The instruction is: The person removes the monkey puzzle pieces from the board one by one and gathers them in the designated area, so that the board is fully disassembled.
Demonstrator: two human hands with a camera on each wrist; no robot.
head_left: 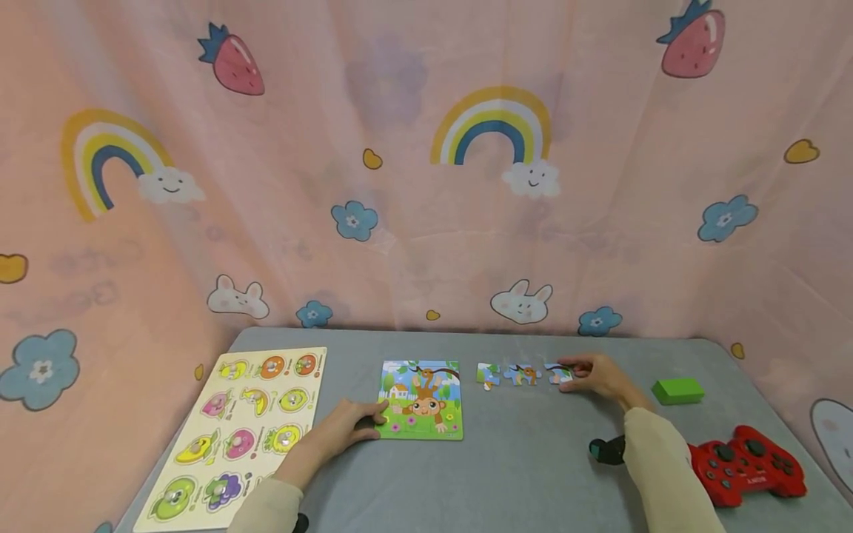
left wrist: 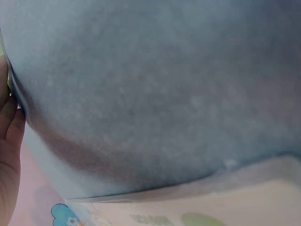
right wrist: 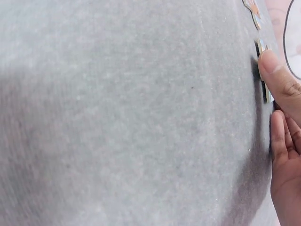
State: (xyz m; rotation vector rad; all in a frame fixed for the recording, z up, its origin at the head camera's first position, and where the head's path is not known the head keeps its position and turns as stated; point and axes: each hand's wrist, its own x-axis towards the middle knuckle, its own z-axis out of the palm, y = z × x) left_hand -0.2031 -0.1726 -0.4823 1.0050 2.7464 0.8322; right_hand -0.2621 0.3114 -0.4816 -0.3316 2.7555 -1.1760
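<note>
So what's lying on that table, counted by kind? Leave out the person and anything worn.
Loose puzzle pieces: 3
Monkey picture board: 1
Fruit board: 1
Green block: 1
Red game controller: 1
Total: 7

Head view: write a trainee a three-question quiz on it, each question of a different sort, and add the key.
1. What do the fingers of the left hand touch?
(a) the fruit board
(b) the monkey puzzle
(c) a rainbow print

2. True or false: the green block lies farther from the person than the red controller.

3. Count: how many loose puzzle pieces make up the row at the right hand, including the one it pinches?

Key: 1. b, the monkey puzzle. 2. True. 3. Three.
</note>
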